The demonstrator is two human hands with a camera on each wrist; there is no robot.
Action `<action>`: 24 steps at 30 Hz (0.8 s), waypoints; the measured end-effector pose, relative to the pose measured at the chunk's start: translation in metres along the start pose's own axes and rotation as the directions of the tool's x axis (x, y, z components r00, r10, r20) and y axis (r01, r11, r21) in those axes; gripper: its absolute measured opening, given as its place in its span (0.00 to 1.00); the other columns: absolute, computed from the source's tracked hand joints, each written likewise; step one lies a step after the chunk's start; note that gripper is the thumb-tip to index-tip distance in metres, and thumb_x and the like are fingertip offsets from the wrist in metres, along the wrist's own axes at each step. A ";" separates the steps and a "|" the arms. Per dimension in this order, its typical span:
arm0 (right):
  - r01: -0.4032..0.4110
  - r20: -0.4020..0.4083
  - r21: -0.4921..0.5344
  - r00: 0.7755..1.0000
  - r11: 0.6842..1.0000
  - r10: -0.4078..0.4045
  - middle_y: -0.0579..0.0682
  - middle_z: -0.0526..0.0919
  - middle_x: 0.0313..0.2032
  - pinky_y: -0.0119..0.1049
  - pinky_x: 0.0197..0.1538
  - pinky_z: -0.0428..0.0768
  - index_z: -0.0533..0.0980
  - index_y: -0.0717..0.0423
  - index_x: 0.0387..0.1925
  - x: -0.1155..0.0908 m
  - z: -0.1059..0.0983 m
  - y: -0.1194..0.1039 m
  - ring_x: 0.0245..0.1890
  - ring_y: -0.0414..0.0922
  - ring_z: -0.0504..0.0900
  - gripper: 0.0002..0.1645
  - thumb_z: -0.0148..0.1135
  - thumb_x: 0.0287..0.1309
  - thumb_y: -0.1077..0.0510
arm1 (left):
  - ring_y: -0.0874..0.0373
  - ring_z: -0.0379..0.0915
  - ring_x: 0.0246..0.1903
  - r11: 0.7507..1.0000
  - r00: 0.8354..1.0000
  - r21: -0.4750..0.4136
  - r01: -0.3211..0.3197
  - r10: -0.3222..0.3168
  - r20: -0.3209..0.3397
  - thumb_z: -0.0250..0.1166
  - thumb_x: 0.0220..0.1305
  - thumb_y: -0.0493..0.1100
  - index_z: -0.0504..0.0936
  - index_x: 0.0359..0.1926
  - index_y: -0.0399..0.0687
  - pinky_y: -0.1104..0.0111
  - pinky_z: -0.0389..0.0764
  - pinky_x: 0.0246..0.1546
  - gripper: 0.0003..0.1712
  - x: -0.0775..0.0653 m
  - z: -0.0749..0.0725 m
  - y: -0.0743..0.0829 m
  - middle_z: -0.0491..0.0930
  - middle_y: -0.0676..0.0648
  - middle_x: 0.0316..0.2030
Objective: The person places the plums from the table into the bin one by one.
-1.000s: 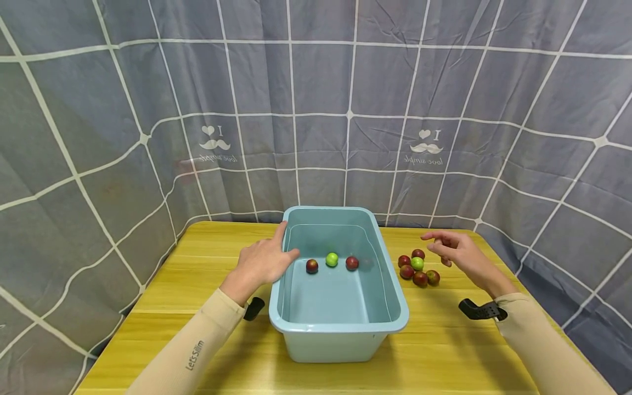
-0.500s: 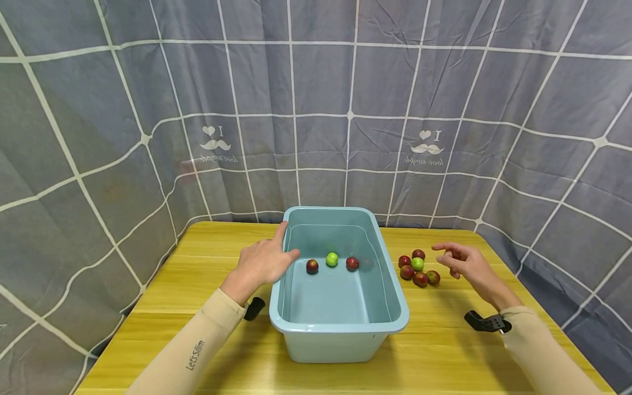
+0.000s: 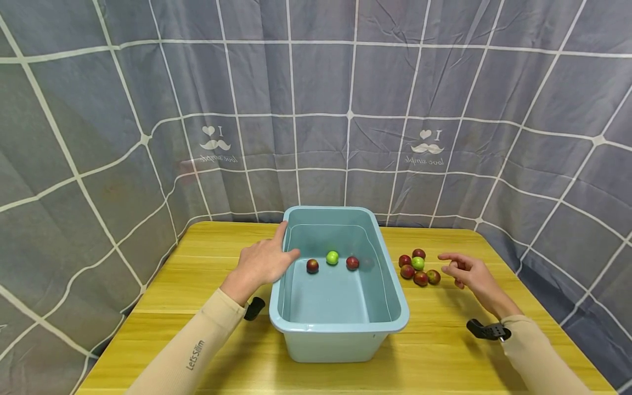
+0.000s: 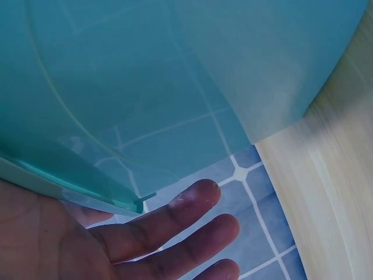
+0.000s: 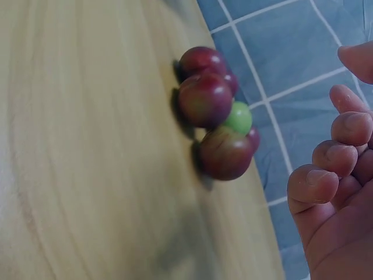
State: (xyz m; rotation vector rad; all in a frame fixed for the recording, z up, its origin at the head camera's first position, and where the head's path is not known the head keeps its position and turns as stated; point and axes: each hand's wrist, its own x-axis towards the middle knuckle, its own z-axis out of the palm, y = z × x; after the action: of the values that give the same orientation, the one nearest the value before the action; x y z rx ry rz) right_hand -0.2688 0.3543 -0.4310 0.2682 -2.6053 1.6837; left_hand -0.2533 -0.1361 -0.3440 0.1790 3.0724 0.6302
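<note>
My left hand (image 3: 264, 260) rests on the left rim of the light-blue plastic tub (image 3: 336, 327), its index finger straight along the rim and thumb over the inside. In the left wrist view its fingers (image 4: 198, 251) extend outside the tub wall. On the tub floor lie a green fruit (image 3: 332, 258), a dark red plum (image 3: 312, 266) and another red plum (image 3: 353, 263). My right hand (image 3: 476, 277) hovers, fingers loosely bent and holding nothing, to the right of several dark red plums (image 5: 224, 154) clustered around a second green fruit (image 3: 417, 263).
The wooden table (image 3: 434, 356) carries the tub at its middle and the fruit cluster at the right. A grey curtain (image 3: 321, 142) with white grid lines hangs behind and on both sides. A black strap (image 3: 489, 331) is on the right wrist.
My right hand has drawn back to the right and slightly nearer, away from the plum cluster. My left hand, the tub and the fruit stay in place.
</note>
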 end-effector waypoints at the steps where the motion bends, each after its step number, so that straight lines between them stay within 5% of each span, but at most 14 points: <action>1: -0.007 -0.003 0.000 1.000 1.000 0.007 0.47 0.74 0.30 0.40 0.29 0.73 0.73 0.61 0.60 0.000 0.000 0.002 0.23 0.45 0.69 0.24 0.63 0.68 0.54 | 0.52 0.75 0.28 1.000 1.000 0.001 0.000 0.000 0.001 0.49 0.66 0.66 0.42 0.81 0.59 0.60 0.70 0.23 0.49 0.000 0.000 0.000 0.80 0.47 0.31; 16: 0.014 -0.042 -0.035 0.999 0.999 -0.015 0.46 0.73 0.28 0.37 0.25 0.73 0.70 0.73 0.62 -0.002 0.004 0.034 0.21 0.45 0.69 0.27 0.61 0.68 0.60 | 0.52 0.75 0.29 1.000 1.000 0.008 0.001 -0.001 0.008 0.48 0.67 0.67 0.42 0.81 0.59 0.60 0.70 0.24 0.49 0.000 0.000 0.000 0.80 0.47 0.32; 24: -0.061 -0.036 0.053 0.997 0.997 0.063 0.44 0.71 0.24 0.36 0.22 0.70 0.68 0.72 0.65 0.000 0.010 0.049 0.18 0.40 0.67 0.31 0.63 0.67 0.59 | 0.52 0.76 0.29 1.000 1.000 0.015 0.005 -0.005 0.015 0.49 0.67 0.67 0.41 0.82 0.59 0.60 0.71 0.25 0.49 -0.001 -0.001 0.001 0.81 0.47 0.33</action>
State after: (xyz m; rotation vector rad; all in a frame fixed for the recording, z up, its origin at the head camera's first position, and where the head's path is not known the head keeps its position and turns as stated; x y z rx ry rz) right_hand -0.2763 0.3649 -0.4790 0.1566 -2.5718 1.7602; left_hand -0.2525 -0.1354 -0.3429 0.1755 3.0630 0.6030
